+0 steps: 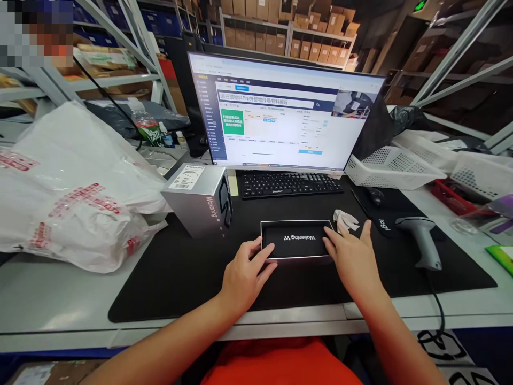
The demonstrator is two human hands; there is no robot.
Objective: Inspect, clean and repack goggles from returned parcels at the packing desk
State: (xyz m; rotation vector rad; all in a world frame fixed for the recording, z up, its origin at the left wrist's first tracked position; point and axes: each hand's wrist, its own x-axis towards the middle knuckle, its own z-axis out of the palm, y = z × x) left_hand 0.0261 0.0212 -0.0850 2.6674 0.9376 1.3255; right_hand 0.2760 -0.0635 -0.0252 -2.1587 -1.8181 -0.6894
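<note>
A shallow open box (296,258) with thin white edges lies on the black desk mat (192,289). Inside it is a flat black piece (298,230) with "Wakening" printed in white, upside down from where I look. My left hand (248,270) grips the box at its left end, the thumb over the near corner. At the right end my right hand (355,256) holds the edge with its fingertips, one finger sticking out away from the box. A crumpled white tissue (345,220) lies just beyond my right hand. A silver "Wakening" carton (192,206) stands to the left.
Behind the box are a keyboard (292,183) and a lit monitor (280,115). On the right lie a barcode scanner (425,240), a mouse (374,196) and white baskets (395,166). A large white plastic bag (72,187) fills the left side.
</note>
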